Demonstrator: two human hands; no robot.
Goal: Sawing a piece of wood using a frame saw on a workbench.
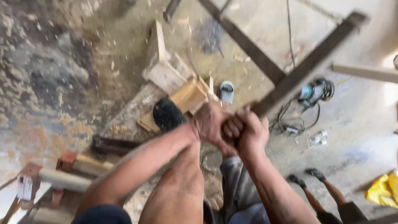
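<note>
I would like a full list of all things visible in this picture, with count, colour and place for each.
long bar: one, dark, from the hands toward upper right
crossing beam: one, dark, top centre
wood blocks: several, pale, floor at centre
sandal: one, grey-white, floor beside the wood
power tool: one, green-grey with black cable, floor at right
yellow bag: one, lower right
another person's legs: two, dark footwear, lower right
left hand: closed on the long bar
right hand: closed on the long bar
</note>
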